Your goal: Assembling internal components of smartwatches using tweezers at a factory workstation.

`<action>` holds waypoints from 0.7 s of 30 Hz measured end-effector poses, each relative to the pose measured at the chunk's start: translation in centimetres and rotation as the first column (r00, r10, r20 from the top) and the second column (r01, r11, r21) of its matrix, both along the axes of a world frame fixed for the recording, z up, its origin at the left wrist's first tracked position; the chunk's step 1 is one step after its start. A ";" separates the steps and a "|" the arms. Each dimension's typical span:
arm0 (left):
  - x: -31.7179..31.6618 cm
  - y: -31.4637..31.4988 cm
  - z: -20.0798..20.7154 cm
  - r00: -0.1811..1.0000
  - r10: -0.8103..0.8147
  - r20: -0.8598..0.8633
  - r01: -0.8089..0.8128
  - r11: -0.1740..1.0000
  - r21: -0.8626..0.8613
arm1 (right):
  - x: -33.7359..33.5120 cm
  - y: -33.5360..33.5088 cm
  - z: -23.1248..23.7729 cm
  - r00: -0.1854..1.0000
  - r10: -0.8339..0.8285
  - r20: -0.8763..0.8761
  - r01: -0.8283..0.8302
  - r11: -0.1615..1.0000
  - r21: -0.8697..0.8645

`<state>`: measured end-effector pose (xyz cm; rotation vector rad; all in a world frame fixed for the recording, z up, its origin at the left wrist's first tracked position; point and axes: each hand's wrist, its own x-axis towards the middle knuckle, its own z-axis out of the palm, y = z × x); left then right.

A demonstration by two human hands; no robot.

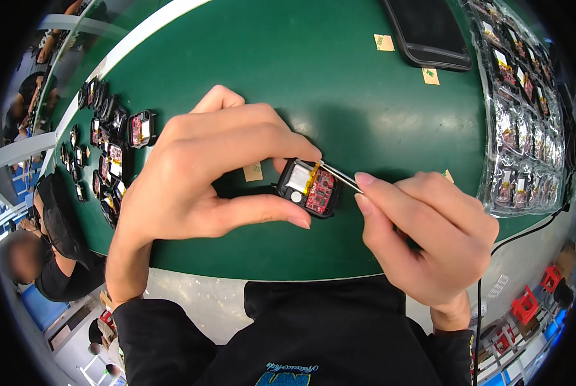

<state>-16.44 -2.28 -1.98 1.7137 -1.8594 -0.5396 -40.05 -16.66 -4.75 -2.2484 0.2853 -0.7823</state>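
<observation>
Between the thumb and fingers of my left hand (204, 167) is a small black device housing (327, 207), its inside facing up. In it lie a silver battery cell (297, 176), a strip of yellow tape (312, 179) and a red circuit board (320, 192). My right hand (429, 231) pinches metal tweezers (342, 175) between thumb and forefinger. Their tips reach the housing's upper edge, close to the yellow tape and my left fingertip. Whether the tips grip anything is too small to tell.
Many similar housings (115, 161) cluster on the green table (268, 58) at left. A clear blister tray (519, 128) of more units stands at right. Far right lies a black phone-like slab (429, 32), near small paper labels (384, 42). A person (56, 257) sits at left.
</observation>
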 end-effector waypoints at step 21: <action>0.8 -0.3 0.0 0.993 -0.093 -0.067 0.096 0.995 0.039 | -0.1 -0.7 0.8 0.993 0.065 -0.103 -0.045 0.981 0.190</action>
